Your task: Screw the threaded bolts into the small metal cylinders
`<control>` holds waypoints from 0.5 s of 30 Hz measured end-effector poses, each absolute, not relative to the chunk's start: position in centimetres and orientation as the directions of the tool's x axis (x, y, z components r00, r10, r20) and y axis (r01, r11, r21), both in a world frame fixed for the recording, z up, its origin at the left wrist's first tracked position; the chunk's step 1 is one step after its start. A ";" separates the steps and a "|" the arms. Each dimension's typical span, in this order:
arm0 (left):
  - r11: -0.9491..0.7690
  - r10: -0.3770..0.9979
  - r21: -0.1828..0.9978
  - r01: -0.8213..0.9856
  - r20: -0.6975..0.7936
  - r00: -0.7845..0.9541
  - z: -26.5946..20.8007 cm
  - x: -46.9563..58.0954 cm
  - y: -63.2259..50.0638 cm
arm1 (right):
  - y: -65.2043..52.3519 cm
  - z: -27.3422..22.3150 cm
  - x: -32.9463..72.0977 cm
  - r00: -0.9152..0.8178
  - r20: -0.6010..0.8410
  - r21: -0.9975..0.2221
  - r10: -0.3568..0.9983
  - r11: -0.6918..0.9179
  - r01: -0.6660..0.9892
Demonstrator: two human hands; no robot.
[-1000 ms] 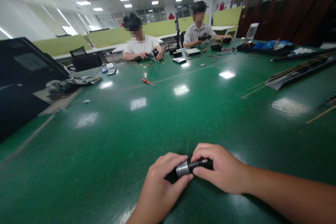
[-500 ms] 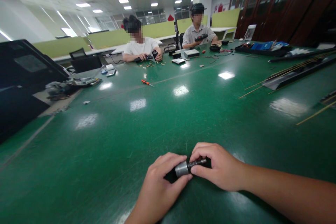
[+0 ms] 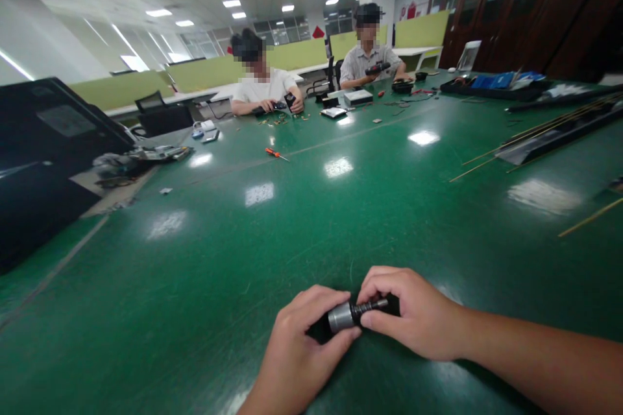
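Low over the near part of the green table, a silver metal cylinder with a thin dark ribbed shaft [image 3: 341, 317] lies on its side between my hands. It looks like a part of a power tool, but its exact kind cannot be told. My left hand [image 3: 307, 343] is closed around the cylinder, thumb below and fingers above. From the other side, my right hand [image 3: 413, 311] pinches the base of the shaft, whose tip points right toward my palm. The cylinder's left end is hidden inside my left hand.
An orange screwdriver [image 3: 276, 154] lies farther up the green table [image 3: 219, 246]. Two people sit at the far side, handling tools and small parts. A big dark panel [image 3: 53, 155] stands at left. Long thin rods [image 3: 559, 123] and a black tray [image 3: 450, 87] lie at right.
The whole view has shifted slightly, so everything sits a little farther right. Both hands keep the same hold on the cylinder and its shaft.
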State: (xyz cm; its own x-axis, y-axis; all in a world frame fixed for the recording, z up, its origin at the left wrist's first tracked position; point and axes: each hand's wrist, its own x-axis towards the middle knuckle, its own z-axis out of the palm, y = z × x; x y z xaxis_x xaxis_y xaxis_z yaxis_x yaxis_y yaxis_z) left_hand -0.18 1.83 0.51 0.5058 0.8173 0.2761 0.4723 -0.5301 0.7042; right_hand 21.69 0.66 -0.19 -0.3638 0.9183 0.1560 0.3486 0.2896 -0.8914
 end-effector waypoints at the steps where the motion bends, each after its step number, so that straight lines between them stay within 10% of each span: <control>1: -0.528 0.819 0.705 0.473 0.276 0.503 0.5 -0.2 1.8 | 0.7 -0.1 21.7 -0.365 0.156 -0.891 0.918 0.290 0.348; 15: -0.514 0.828 0.712 0.479 0.266 0.493 0.9 0.0 1.8 | 0.6 0.2 21.7 -0.370 0.153 -0.890 0.916 0.291 0.352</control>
State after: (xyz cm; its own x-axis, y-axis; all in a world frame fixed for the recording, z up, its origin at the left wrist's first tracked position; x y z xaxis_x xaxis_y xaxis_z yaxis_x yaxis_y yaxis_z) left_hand -0.04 1.78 0.92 0.4934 0.8282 0.2659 0.4791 -0.5139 0.7116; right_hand 21.70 0.64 0.16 -0.3702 0.9162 0.1534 0.3518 0.2911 -0.8896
